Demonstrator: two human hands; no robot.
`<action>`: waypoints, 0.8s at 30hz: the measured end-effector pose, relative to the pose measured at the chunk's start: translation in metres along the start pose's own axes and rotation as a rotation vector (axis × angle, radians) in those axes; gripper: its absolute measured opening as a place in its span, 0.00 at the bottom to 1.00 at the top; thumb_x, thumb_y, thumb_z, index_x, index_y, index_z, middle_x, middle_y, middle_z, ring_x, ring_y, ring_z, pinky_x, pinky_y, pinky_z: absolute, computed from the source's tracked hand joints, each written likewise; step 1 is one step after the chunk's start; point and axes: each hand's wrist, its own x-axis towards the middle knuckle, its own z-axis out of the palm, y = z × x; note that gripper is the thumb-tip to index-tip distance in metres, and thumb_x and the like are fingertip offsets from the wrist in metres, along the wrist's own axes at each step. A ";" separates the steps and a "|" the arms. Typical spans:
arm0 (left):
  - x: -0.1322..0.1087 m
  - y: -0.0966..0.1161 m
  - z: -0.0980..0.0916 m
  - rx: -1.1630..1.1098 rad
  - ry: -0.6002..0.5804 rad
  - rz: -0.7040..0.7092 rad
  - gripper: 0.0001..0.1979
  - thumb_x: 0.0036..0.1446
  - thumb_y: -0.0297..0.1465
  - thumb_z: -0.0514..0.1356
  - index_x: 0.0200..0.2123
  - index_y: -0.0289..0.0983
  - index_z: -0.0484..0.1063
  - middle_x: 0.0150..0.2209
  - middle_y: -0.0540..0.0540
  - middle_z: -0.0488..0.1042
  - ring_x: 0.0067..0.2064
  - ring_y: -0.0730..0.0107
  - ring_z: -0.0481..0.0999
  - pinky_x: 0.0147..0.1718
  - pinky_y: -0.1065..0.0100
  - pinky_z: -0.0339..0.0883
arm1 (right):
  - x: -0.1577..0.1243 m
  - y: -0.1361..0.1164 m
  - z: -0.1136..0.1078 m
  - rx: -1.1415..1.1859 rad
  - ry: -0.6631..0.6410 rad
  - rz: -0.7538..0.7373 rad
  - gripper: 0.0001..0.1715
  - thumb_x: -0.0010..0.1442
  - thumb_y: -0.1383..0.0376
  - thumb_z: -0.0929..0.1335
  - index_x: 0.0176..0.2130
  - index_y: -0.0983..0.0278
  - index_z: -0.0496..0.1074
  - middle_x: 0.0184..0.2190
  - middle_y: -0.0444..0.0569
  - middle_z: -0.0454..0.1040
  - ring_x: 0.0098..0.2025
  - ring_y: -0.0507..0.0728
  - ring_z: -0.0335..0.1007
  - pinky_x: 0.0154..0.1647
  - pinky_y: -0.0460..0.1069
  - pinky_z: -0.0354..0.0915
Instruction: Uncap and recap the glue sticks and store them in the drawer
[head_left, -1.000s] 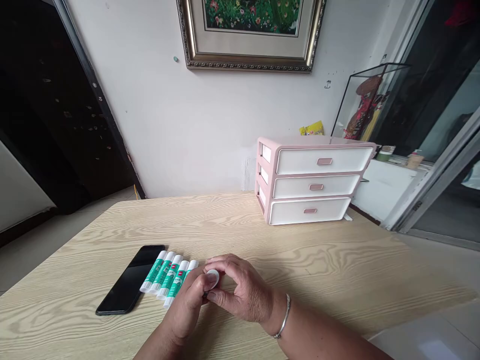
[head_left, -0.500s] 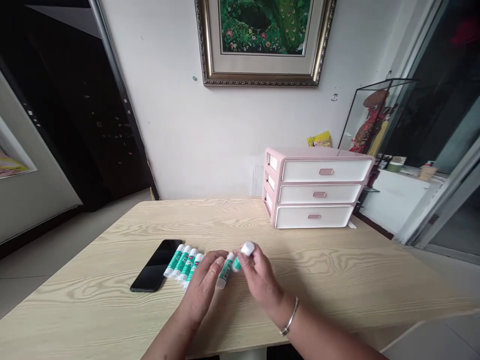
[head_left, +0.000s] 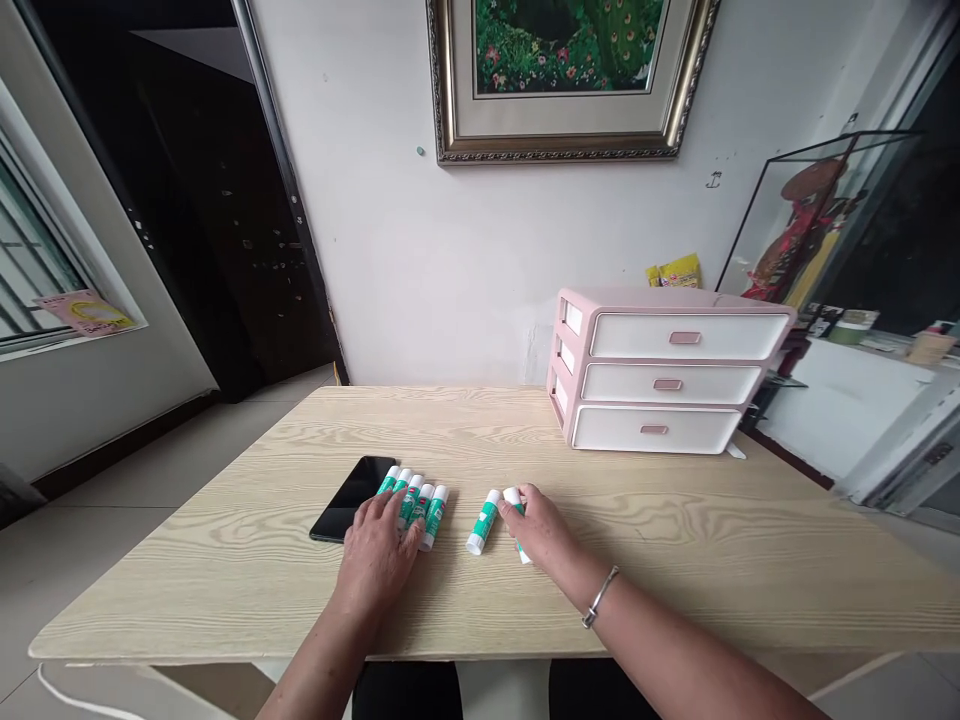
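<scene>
Both hands have drawn apart since the earlier view. The left hand (head_left: 377, 556) now rests open on a row of green-labelled glue sticks (head_left: 415, 503), hiding part of them, just beside a black smartphone (head_left: 351, 498). The right hand (head_left: 541, 532) grips a capped glue stick (head_left: 514, 510), its middle hidden by the fingers, just beside another stick (head_left: 484, 522) lying on the wooden table (head_left: 675, 560).

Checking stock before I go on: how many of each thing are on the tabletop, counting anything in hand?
Glue sticks: 7 (row of 5, partly under the left hand; 1 lying apart; 1 in the right hand)
Phone: 1
Three-drawer unit: 1
Total: 9
</scene>
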 end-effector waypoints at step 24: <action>0.010 0.014 -0.006 -0.014 -0.038 0.115 0.29 0.64 0.47 0.54 0.62 0.37 0.68 0.64 0.34 0.66 0.67 0.45 0.60 0.60 0.45 0.60 | 0.006 -0.030 0.025 -0.338 0.062 -0.204 0.28 0.64 0.60 0.64 0.61 0.66 0.65 0.55 0.61 0.73 0.58 0.64 0.68 0.57 0.54 0.62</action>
